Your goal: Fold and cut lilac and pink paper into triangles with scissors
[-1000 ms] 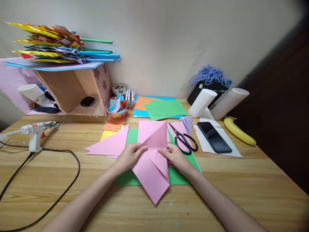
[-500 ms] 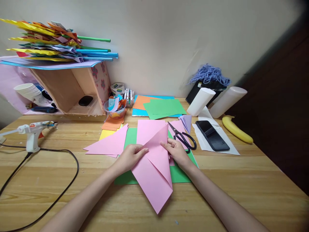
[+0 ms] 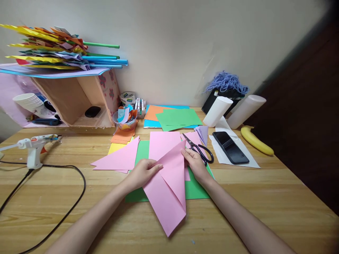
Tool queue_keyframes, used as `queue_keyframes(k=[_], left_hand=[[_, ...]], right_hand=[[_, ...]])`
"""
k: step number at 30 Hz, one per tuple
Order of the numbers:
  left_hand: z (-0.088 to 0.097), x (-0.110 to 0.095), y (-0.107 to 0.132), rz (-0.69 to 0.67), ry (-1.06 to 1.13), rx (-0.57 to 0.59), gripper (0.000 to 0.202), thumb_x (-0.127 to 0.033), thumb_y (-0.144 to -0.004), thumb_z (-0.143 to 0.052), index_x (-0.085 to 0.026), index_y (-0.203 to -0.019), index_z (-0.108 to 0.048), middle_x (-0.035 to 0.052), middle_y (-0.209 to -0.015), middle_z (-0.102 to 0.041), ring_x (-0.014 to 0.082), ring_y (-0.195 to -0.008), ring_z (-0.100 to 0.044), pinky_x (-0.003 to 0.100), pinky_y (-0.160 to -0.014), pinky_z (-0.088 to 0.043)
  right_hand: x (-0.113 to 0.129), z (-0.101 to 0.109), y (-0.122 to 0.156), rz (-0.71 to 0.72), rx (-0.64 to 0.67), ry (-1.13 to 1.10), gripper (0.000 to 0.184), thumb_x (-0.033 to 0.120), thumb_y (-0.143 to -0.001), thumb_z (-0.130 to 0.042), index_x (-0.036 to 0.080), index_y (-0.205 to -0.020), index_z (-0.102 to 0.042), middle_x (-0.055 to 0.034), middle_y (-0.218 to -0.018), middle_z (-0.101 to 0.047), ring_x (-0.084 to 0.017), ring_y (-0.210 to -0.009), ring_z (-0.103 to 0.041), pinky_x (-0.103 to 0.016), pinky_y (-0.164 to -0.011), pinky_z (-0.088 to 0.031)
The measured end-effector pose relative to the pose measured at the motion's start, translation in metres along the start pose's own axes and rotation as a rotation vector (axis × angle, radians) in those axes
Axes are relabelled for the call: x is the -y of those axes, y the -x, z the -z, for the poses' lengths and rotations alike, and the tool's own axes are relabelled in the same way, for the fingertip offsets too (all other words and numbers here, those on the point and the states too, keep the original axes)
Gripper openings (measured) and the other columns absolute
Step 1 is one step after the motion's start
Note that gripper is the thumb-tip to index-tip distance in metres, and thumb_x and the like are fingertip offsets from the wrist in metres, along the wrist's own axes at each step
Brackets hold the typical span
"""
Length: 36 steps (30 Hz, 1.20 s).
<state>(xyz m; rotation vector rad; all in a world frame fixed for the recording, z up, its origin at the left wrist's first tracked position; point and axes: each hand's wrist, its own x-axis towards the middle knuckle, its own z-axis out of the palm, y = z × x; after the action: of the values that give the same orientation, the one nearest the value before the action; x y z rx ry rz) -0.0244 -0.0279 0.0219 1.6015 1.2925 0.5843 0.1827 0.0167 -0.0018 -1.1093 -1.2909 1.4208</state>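
A sheet of pink paper (image 3: 169, 187), folded over into a pointed flap, is held above the table between both hands. My left hand (image 3: 145, 172) pinches its left edge, thumb on top and the other fingers partly hidden. At the upper right, near the flap's tip, my right hand (image 3: 194, 161) grips the folded edge with thumb and fingers. Beneath lies a green sheet (image 3: 198, 192) with another pink sheet (image 3: 162, 141) on it. Black-handled scissors (image 3: 197, 148) rest just beyond my right hand. Pink paper triangles (image 3: 119, 157) lie left of my left hand.
A white glue gun (image 3: 34, 151) with a looping black cord (image 3: 84, 190) is on the left. Behind are a tub of paper scraps (image 3: 125, 120) and green sheets (image 3: 180, 118). On the right are a phone (image 3: 231, 148), a banana (image 3: 256, 141) and white paper rolls (image 3: 218, 111).
The lower corner of the folded pink paper has swung slightly left and down. My right thumb has moved a little toward the flap's upper right edge. Both hands keep their hold.
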Motion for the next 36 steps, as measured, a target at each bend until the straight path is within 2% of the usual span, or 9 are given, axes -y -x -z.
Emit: queue_keyframes(k=[4, 8, 10, 16, 20, 25, 29, 32, 36], left_hand=[[0.0, -0.001, 0.0, 0.009, -0.016, 0.023, 0.041, -0.049, -0.081, -0.041, -0.018, -0.055, -0.033, -0.0048, -0.054, -0.026, 0.0084, -0.049, -0.025, 0.022, -0.045, -0.02], [0.0, -0.004, 0.001, 0.022, -0.037, 0.064, 0.041, -0.05, -0.081, -0.04, -0.018, -0.057, -0.031, -0.0046, -0.056, -0.024, 0.0085, -0.05, -0.024, 0.022, -0.046, -0.019], [-0.001, -0.004, 0.001, 0.02, -0.044, 0.065, 0.041, -0.05, -0.082, -0.039, -0.018, -0.057, -0.031, -0.0046, -0.056, -0.024, 0.0085, -0.051, -0.024, 0.022, -0.046, -0.019], [-0.001, -0.002, 0.0, 0.024, -0.049, 0.083, 0.042, -0.051, -0.081, -0.039, -0.018, -0.057, -0.031, -0.0047, -0.057, -0.024, 0.0083, -0.051, -0.024, 0.022, -0.046, -0.019], [0.001, -0.001, 0.0, 0.041, -0.045, 0.127, 0.043, -0.053, -0.081, -0.039, -0.018, -0.058, -0.03, -0.005, -0.057, -0.023, 0.0079, -0.051, -0.023, 0.022, -0.046, -0.019], [0.004, -0.001, -0.001, 0.041, -0.001, 0.178, 0.043, -0.053, -0.08, -0.042, -0.018, -0.058, -0.031, -0.005, -0.056, -0.024, 0.0074, -0.05, -0.024, 0.021, -0.045, -0.018], [0.005, 0.0, -0.002, 0.062, 0.064, 0.192, 0.043, -0.053, -0.078, -0.044, -0.017, -0.057, -0.035, -0.0049, -0.055, -0.027, 0.0074, -0.049, -0.025, 0.021, -0.045, -0.018], [0.006, 0.003, -0.003, 0.092, 0.101, 0.171, 0.043, -0.055, -0.078, -0.043, -0.017, -0.059, -0.036, -0.005, -0.055, -0.028, 0.0075, -0.049, -0.026, 0.021, -0.045, -0.019], [0.007, 0.009, -0.006, 0.073, 0.075, 0.056, 0.042, -0.055, -0.08, -0.04, -0.018, -0.062, -0.034, -0.0048, -0.058, -0.029, 0.0085, -0.052, -0.028, 0.021, -0.048, -0.023]], right_hand=[[0.004, 0.003, -0.001, 0.03, -0.007, 0.004, 0.032, 0.043, -0.065, -0.069, 0.019, -0.079, -0.055, 0.0028, -0.06, -0.056, -0.013, -0.056, -0.051, -0.025, -0.055, -0.041], [0.006, 0.005, -0.002, 0.007, -0.084, 0.038, 0.031, 0.047, -0.071, -0.062, 0.02, -0.065, -0.049, 0.0044, -0.05, -0.048, -0.011, -0.043, -0.044, -0.024, -0.043, -0.036], [0.006, 0.006, -0.003, 0.003, -0.09, 0.014, 0.034, 0.05, -0.072, -0.06, 0.02, -0.061, -0.047, 0.004, -0.05, -0.047, -0.011, -0.043, -0.044, -0.024, -0.042, -0.037], [0.004, 0.012, -0.007, 0.028, -0.138, 0.012, 0.035, 0.045, -0.062, -0.071, 0.017, -0.074, -0.055, 0.0029, -0.056, -0.054, -0.011, -0.048, -0.049, -0.023, -0.046, -0.043], [0.004, 0.018, -0.01, 0.05, -0.131, 0.031, 0.032, 0.047, -0.069, -0.064, 0.017, -0.064, -0.053, 0.0033, -0.051, -0.053, -0.009, -0.042, -0.047, -0.022, -0.041, -0.04], [0.007, 0.02, -0.01, 0.049, -0.128, -0.022, 0.033, 0.045, -0.071, -0.061, 0.018, -0.055, -0.051, 0.0036, -0.047, -0.051, -0.01, -0.038, -0.046, -0.022, -0.037, -0.038], [0.009, 0.018, -0.009, 0.014, -0.131, -0.049, 0.033, 0.047, -0.073, -0.057, 0.019, -0.058, -0.049, 0.004, -0.049, -0.05, -0.01, -0.041, -0.048, -0.022, -0.039, -0.038], [0.012, 0.016, -0.006, -0.061, -0.012, -0.062, 0.032, 0.051, -0.074, -0.055, 0.019, -0.075, -0.05, 0.0048, -0.058, -0.053, -0.009, -0.05, -0.053, -0.019, -0.045, -0.041], [0.013, 0.011, 0.002, -0.233, 0.398, 0.005, 0.044, 0.04, -0.062, -0.072, 0.018, -0.093, -0.05, 0.0026, -0.068, -0.06, -0.011, -0.059, -0.058, -0.022, -0.052, -0.046]])
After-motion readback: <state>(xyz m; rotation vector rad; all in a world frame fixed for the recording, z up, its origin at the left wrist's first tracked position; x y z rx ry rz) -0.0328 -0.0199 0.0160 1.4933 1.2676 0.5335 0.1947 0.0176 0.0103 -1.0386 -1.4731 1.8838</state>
